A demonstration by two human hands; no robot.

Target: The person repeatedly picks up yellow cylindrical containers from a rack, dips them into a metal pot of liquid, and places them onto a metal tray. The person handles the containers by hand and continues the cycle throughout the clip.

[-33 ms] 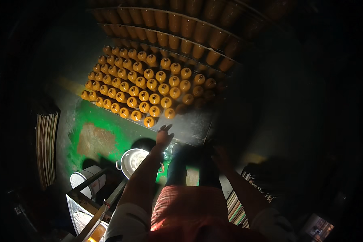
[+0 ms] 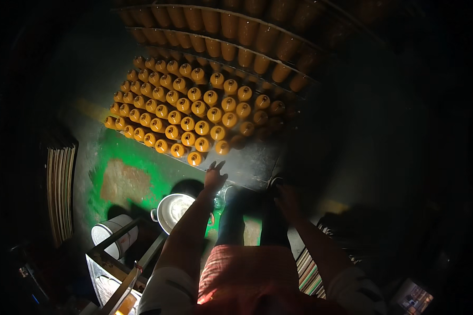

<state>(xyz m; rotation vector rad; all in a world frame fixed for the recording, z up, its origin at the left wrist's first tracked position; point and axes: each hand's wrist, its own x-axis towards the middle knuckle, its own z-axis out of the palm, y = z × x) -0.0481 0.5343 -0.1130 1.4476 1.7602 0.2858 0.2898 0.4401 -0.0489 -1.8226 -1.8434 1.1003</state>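
Observation:
My left hand (image 2: 215, 177) reaches forward with its fingers spread, and nothing shows in it. Just ahead of it, at the near edge of a grey board (image 2: 247, 165), stands an orange bottle-like vessel (image 2: 195, 158) with a small dark hole in its top. Many matching orange vessels (image 2: 174, 117) stand in slanting rows beyond it. A small gap separates my fingers from the nearest one. My right hand (image 2: 284, 193) hangs low in deep shadow near the board's right corner. Its fingers are too dark to make out, and so is anything in them.
Racks of tall orange-brown vessels (image 2: 228, 26) rise at the back. Below my left forearm sits a white basin (image 2: 165, 212) with handles, beside a white bucket (image 2: 110, 233) and a frame (image 2: 113, 268). Stacked boards (image 2: 60, 194) lean at left; another stack (image 2: 312, 262) lies at lower right.
The view has shifted very slightly. Both hands stay in nearly the same place, and a pale curved edge by my right hand shows more clearly now.

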